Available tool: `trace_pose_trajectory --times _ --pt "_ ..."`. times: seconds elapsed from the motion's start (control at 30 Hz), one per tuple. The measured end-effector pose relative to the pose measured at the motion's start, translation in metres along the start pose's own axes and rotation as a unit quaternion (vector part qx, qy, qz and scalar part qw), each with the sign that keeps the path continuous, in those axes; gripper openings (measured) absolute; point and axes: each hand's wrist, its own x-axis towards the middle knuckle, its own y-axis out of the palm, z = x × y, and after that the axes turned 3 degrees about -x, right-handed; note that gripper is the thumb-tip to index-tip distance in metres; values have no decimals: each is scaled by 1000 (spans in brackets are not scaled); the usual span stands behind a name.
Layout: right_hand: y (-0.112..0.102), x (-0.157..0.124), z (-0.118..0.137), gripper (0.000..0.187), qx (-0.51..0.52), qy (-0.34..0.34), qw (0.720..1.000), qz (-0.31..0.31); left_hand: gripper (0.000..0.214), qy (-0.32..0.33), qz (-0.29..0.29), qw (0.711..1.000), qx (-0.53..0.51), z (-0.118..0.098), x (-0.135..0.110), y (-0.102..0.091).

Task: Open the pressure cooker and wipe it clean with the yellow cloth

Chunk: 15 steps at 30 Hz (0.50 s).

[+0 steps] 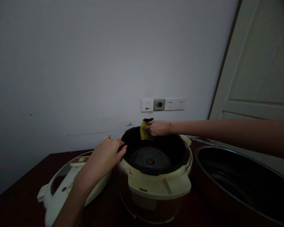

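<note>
Clock set on the opening of the electric cooker body (159, 187), which stands uncovered on a dark red tabletop (21, 189) near the wall. Right hand (159, 127) comes in from 3 o'clock, forearm nearly level; fingers closed on a yellow cloth (144, 132) with a black edge, at the inner wall between 11 and 12. Left hand (109, 153) at the rim between 9 and 10, fingers partly spread, thumb toward the opening; cannot tell whether they grip. Inside, a round heating plate (142, 157) with brownish center. Pale front ledge at 6. Detached lid (100, 186) at 8, partly behind left forearm. Large black-lined pot (236, 176), near, toward 4. Wall sockets (174, 104) at 12; paneled door (257, 69) at 2.
</note>
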Motion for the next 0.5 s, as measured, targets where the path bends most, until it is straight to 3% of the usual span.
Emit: trace_pose_trajectory --times 0.1,0.2,0.3,0.43,0.5 --pt "-2 -21 18 27 -30 102 992 63 29 5 -1 1000 -3 1 0 1" --pt "-10 -25 40 23 6 209 965 157 29 11 -10 1000 -3 2 -1 1" --pt "-19 -17 56 22 79 241 934 250 30 8 -14 1000 -1 2 -1 1" --pt "-27 -4 69 24 268 226 845 403 32 16 -25 999 -11 3 -2 1" --pt "-31 -1 72 31 353 239 794 433 31 20 -32 999 -12 4 -2 2"
